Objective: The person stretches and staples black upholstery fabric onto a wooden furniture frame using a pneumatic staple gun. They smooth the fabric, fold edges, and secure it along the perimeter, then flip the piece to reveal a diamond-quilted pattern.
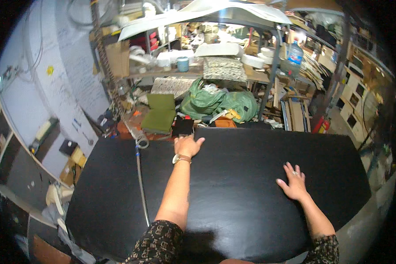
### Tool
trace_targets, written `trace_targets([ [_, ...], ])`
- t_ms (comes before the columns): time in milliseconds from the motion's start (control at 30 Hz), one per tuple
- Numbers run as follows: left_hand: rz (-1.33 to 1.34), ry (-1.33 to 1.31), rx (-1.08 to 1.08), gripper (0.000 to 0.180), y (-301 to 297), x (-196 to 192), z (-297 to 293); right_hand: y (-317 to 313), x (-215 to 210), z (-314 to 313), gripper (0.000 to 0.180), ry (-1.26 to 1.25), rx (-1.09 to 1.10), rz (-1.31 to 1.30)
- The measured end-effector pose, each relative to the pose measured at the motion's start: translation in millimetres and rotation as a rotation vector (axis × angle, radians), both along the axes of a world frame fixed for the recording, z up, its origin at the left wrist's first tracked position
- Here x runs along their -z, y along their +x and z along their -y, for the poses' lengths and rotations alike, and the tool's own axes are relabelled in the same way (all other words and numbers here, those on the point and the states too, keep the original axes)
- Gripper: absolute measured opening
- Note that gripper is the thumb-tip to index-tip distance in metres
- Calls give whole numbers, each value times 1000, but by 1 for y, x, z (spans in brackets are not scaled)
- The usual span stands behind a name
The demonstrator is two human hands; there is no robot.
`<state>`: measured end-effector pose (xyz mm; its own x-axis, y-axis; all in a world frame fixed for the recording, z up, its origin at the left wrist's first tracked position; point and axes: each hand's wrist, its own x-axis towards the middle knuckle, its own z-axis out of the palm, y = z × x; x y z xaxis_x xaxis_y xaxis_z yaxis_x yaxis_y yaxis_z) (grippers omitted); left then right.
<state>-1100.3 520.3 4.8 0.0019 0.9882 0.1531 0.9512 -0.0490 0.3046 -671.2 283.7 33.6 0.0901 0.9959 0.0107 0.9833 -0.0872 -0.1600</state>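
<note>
A broad black leather-like sheet (246, 176) covers the table in front of me, its surface smooth with a soft sheen. At its far edge my left hand (187, 146) rests with the thumb spread to the right; the fingertips are hard to make out there. A small black piece (183, 126) lies just beyond those fingers. My right hand (295, 185) lies flat on the right part of the sheet, fingers apart, holding nothing. Left of my left forearm, a thin grey hose (141, 176) with a coiled end (142, 141) crosses the sheet.
Behind the table are green foam pads (158, 115), a green sack (220, 103) and a cluttered shelf with a blue tub (183, 64). A water bottle (295, 55) stands back right, above a red fire extinguisher (322, 125). A rusty post (105, 57) rises at the left.
</note>
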Motion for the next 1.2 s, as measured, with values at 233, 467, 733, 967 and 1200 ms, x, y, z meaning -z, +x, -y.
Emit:
trace_targets([
  [233,75,-22,28,62,-6,3,7,-201,16,-220,95,29,-297,79],
  [467,122,6,46,44,-11,12,-6,-324,6,-337,93,-190,-75,71],
  [733,135,-41,30,48,-13,1,-2,-328,9,-335,59,-101,-15,-30],
  [967,89,21,44,47,-15,9,-8,-324,15,-323,41,41,-50,-144],
  [1200,100,1,37,51,-14,6,-6,-317,25,-323,35,161,-130,-184],
])
